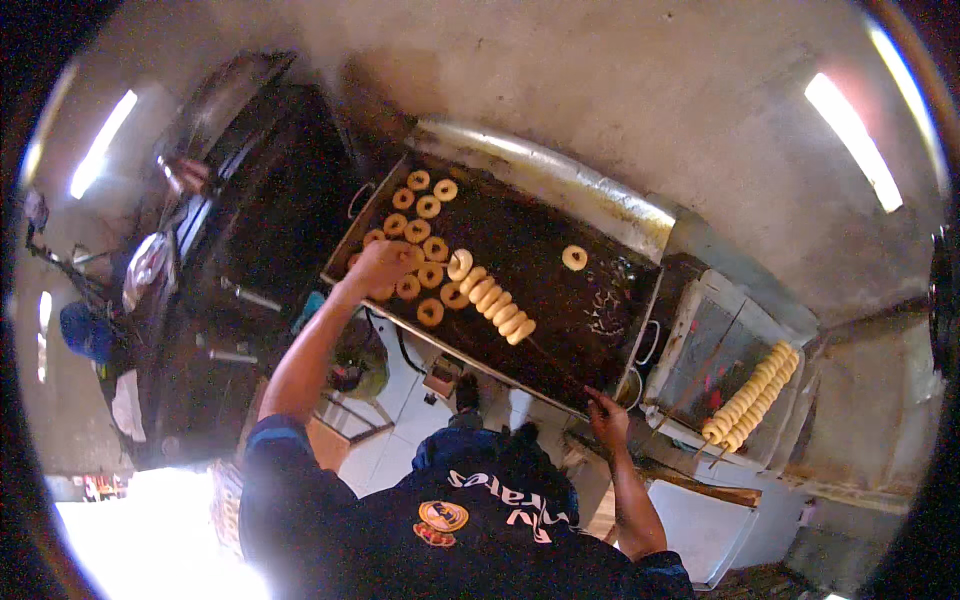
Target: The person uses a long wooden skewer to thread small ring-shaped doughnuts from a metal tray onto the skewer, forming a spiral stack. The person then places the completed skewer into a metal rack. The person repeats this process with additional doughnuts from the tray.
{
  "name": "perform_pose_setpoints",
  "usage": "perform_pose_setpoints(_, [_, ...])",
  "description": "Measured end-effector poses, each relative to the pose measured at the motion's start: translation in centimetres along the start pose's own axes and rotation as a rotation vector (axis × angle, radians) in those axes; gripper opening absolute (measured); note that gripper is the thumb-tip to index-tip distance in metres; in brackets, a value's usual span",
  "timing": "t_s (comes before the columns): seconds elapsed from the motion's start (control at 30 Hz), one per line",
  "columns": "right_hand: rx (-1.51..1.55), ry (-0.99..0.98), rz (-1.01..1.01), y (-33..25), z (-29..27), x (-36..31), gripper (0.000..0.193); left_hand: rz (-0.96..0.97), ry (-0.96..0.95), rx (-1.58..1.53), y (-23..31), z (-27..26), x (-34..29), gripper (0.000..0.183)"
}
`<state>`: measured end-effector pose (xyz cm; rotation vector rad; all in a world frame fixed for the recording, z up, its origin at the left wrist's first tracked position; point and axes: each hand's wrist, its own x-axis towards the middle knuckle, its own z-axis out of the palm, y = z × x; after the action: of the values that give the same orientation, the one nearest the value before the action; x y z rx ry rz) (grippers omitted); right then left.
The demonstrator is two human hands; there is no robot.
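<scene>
Over a wide dark frying pan (560, 300), my right hand (608, 420) grips the near end of a thin stick (555, 358) at the pan's front edge. Strung along this stick is a row of pale ring doughnuts (495, 305), slanting up toward the left. My left hand (385, 266) is closed above the pan's left part, near the row's far end. What its fingers hold is too small to make out. Around and beyond it, several browned ring doughnuts (417, 230) lie in the pan. One paler doughnut (574, 257) lies apart on the right, near a patch of bubbles.
Right of the pan, a tray (690, 350) bears two rows of pale doughnuts (752, 397) on sticks. A metal guard (550, 180) lines the pan's back edge. Loop handles (648, 343) stick out at its ends. Dark equipment (270, 190) stands at left, and a white container (698, 528) at lower right.
</scene>
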<state>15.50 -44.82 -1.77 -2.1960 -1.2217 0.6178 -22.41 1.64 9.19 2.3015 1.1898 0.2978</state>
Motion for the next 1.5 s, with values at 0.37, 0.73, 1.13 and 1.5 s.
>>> perform_pose_setpoints(0.37, [-0.208, -0.113, -0.144, -3.1, -7.9, -3.2, 0.031, 0.161, 0.271, 0.376, -2.1, 10.4, -2.5, 0.028])
perform_pose_setpoints(0.73, [-0.118, -0.026, -0.274, -3.3, -1.2, 3.4, 0.034, 0.108, 0.027, 0.42, -3.2, 8.1, -3.7, 0.024])
perform_pose_setpoints(1.13, [-0.029, -0.167, -0.115, -5.4, 3.5, 7.7, 0.032, 0.003, -0.015, 0.358, -9.3, 4.7, 0.0, 0.031])
perform_pose_setpoints(1.5, [-0.165, -0.104, -0.115, -8.9, 2.7, 8.0, 0.032, -0.255, -0.028, 0.286, -11.2, 1.8, 3.4, 0.032])
